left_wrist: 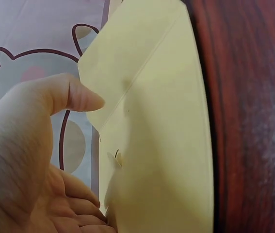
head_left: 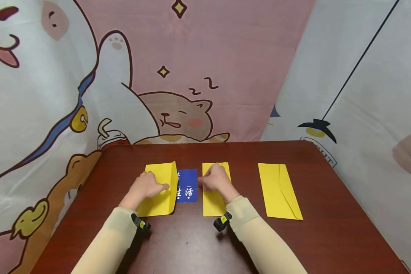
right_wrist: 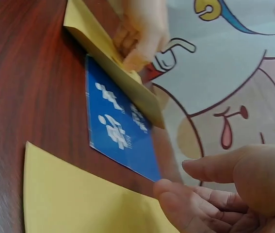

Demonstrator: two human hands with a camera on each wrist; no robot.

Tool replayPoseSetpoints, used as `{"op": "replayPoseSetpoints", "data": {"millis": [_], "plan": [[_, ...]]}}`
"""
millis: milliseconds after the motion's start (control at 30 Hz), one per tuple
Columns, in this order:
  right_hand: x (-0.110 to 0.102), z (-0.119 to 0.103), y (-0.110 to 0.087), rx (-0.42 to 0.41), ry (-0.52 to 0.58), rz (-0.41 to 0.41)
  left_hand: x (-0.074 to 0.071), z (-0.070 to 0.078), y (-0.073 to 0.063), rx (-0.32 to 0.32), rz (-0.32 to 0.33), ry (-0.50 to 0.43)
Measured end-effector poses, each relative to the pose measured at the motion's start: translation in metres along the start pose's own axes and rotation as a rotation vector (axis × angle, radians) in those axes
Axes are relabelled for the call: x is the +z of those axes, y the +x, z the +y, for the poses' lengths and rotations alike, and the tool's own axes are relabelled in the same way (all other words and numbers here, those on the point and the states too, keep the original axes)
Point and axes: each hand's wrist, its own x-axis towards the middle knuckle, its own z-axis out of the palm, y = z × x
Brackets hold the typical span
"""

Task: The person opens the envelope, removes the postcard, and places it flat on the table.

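Observation:
My left hand (head_left: 148,188) rests over the left yellow envelope (head_left: 157,207), thumb stretched toward its raised right edge. In the left wrist view that thumb (left_wrist: 86,99) is over the envelope's folded flap (left_wrist: 132,53), apart from the curled fingers, whose tips meet the paper. A blue card (head_left: 188,186) with white characters lies between two envelopes, its left part hidden by the left one. My right hand (head_left: 217,178) hovers over the middle yellow envelope (head_left: 214,207), close to the card's right edge. In the right wrist view its thumb and index finger are apart, with nothing between them.
A third yellow envelope (head_left: 279,190) lies farther right on the dark red-brown table (head_left: 191,247). Behind the table hangs a cartoon-printed cloth (head_left: 243,57). A small black wrist camera (head_left: 222,221) is strapped at each sleeve cuff.

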Motion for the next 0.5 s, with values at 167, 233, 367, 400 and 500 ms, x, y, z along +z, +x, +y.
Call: {"op": "replayPoseSetpoints", "data": {"millis": [167, 233, 367, 400, 500], "plan": [[-0.019, 0.002, -0.006, -0.044, -0.010, 0.051, -0.005, 0.000, -0.001, 0.017, 0.029, 0.028], [-0.027, 0.004, -0.008, -0.065, -0.032, 0.077, -0.009, 0.004, -0.001, 0.060, 0.061, 0.050], [-0.042, 0.011, -0.011, -0.090, -0.105, 0.126, -0.016, 0.017, -0.003, 0.201, 0.105, 0.071], [-0.045, 0.012, -0.011, -0.094, -0.123, 0.135, -0.017, 0.022, -0.004, 0.240, 0.106, 0.071], [-0.052, 0.017, -0.014, -0.119, -0.181, 0.148, -0.015, 0.036, -0.009, 0.360, 0.086, 0.080]]}}
